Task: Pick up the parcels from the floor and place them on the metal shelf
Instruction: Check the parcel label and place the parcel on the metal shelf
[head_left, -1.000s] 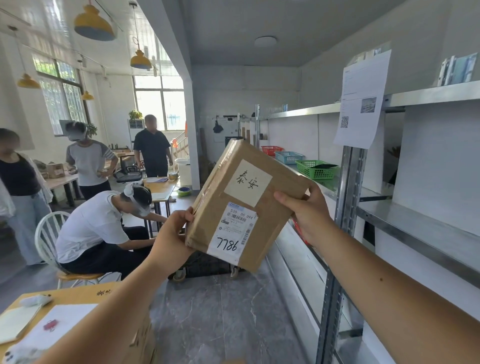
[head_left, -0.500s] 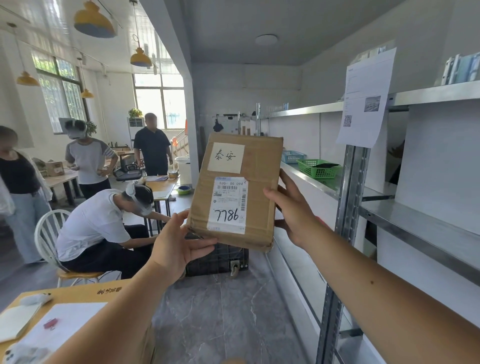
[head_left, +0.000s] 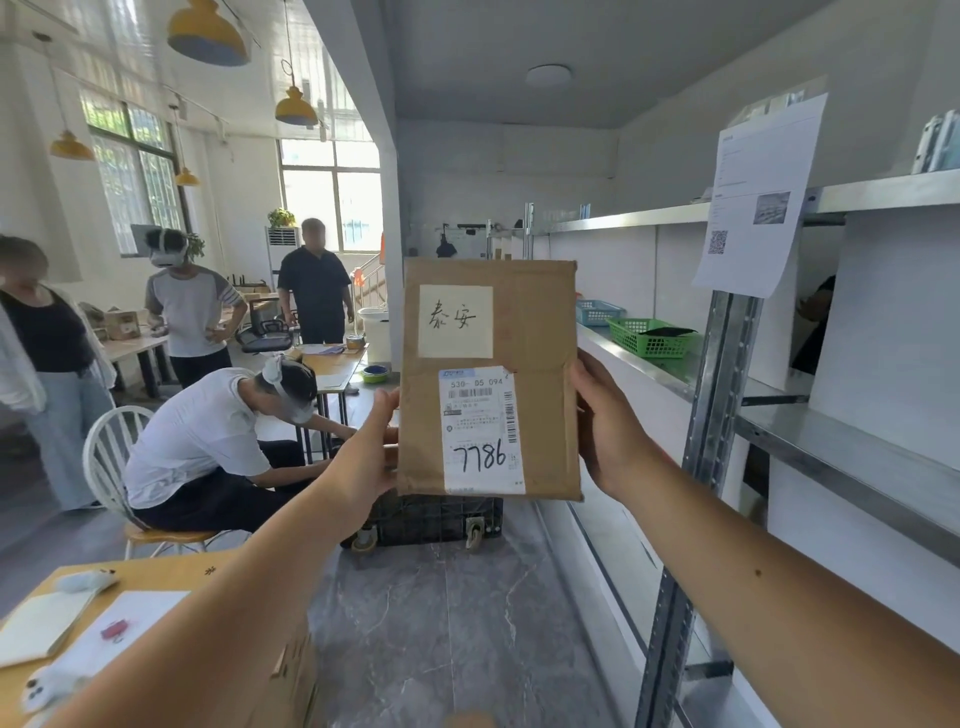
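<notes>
A flat brown cardboard parcel (head_left: 535, 332) stands upright in front of me at chest height, its face towards the camera. It carries a cream note with handwriting and a white shipping label marked 7786. My left hand (head_left: 371, 452) grips its lower left edge. My right hand (head_left: 605, 421) grips its right edge, fingers behind the parcel. The metal shelf (head_left: 857, 457) runs along the right wall, its steel boards at about the parcel's height.
A steel upright (head_left: 719, 395) with a taped paper sheet stands close on the right. Green (head_left: 649, 338) and blue baskets sit farther along the shelf. A black wheeled crate (head_left: 436, 519) is on the floor ahead. A seated person (head_left: 208, 441) and a wooden table (head_left: 104, 613) are left.
The parcel has turned from tilted to upright and square to the camera. My left hand moved from under its corner to its left edge; my right hand shifted lower on the right edge.
</notes>
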